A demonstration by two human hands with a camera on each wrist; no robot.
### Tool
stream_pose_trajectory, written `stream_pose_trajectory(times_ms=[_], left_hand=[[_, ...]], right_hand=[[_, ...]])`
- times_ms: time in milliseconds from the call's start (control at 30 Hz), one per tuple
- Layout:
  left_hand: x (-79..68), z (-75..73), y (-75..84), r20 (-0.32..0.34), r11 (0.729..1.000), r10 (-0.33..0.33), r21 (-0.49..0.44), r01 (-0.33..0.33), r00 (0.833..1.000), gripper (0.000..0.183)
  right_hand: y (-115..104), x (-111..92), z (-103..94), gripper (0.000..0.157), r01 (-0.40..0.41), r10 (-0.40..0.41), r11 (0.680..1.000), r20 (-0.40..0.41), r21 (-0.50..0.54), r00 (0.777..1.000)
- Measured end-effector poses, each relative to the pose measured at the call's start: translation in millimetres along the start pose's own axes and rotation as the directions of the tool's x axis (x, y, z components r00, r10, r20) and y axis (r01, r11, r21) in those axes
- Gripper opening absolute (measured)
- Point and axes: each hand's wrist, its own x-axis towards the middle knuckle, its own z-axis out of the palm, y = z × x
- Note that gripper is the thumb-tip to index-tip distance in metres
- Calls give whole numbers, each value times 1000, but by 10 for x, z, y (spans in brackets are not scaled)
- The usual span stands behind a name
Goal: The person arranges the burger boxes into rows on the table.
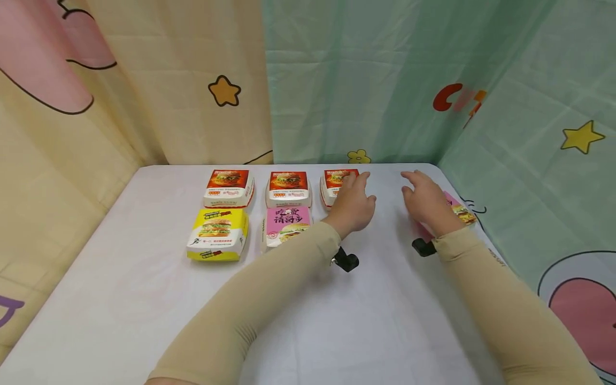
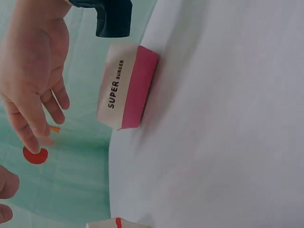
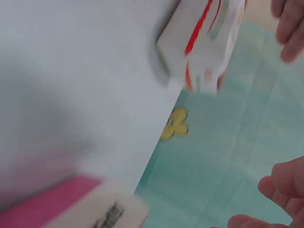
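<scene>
My left hand [image 1: 353, 207] hovers with fingers spread, overlapping the back right red-and-white burger box [image 1: 332, 184] in the head view. My right hand [image 1: 428, 202] is held above a pink burger box [image 1: 464, 212] near the table's right edge, its fingers extended and holding nothing. That hand partly hides the box in the head view. In the left wrist view, the pink-and-white box lies on the table with SUPER BURGER lettering on its side. A gap separates my two hands.
Two more red-and-white burger boxes [image 1: 228, 187] stand along the table's back. In front of them are a yellow-and-white burger box [image 1: 217, 235] and another pink one [image 1: 287, 222], partly covered by my left sleeve. Patterned curtains [image 1: 337, 80] border the white table [image 1: 366, 321].
</scene>
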Motion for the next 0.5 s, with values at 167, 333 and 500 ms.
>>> stream_pose_trajectory(times_ms=[167,333,500], left_hand=[[-74,56,61,58,996,90,-4,-90,994,63],[-115,143,99,97,989,136,37,-140,986,63],[-160,242,126,128,985,149,70,-159,980,63]], right_hand=[[386,-39,-229,58,-72,74,997,56,-43,996],[752,-65,-349,60,-96,105,992,121,-82,987],[972,-132,-388,61,-116,130,989,164,-88,978]])
